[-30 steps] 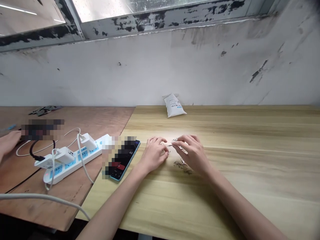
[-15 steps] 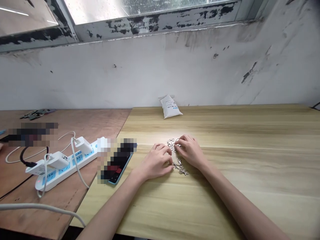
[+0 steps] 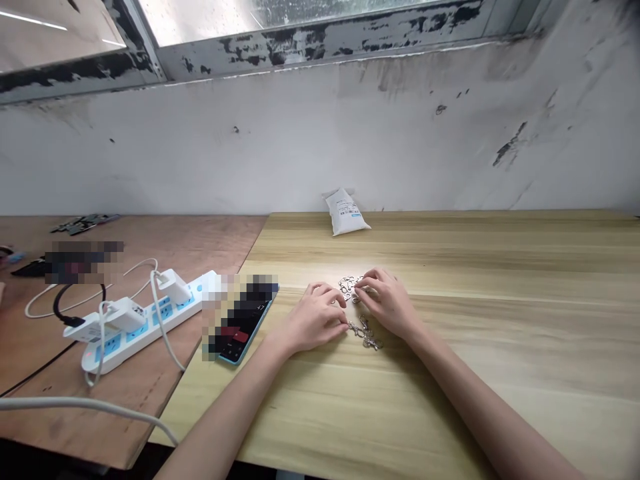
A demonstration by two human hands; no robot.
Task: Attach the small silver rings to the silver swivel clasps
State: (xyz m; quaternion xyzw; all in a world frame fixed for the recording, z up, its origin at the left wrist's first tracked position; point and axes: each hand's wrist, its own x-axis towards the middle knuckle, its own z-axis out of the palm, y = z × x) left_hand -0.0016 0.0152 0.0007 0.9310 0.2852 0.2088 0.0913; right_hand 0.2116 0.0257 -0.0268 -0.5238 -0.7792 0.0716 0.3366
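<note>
Two small groups of silvery metal clasps and rings lie on the light wooden table (image 3: 500, 267). The farther group (image 3: 347, 287) is partly covered by the fingers of my right hand (image 3: 387, 302), which are bent and pinched at its right edge around something too small to make out. My left hand (image 3: 319, 319) rests palm down to the left, its fingers curled and apart. Its thumb and fingertips are beside the nearer group of clasps (image 3: 369, 339), and I see nothing held between them.
A phone (image 3: 245, 327) lies left of my left hand. Farther left, a white power strip (image 3: 145, 333) with plugs and cables sits on a reddish-brown table (image 3: 220, 233). A white labelled packet (image 3: 347, 213) lies near the wall at the back.
The whole view has shifted slightly, moving the tables and objects a little to the right. My right fingertips have drawn closer together at the farther group; my left hand is almost unchanged.
</note>
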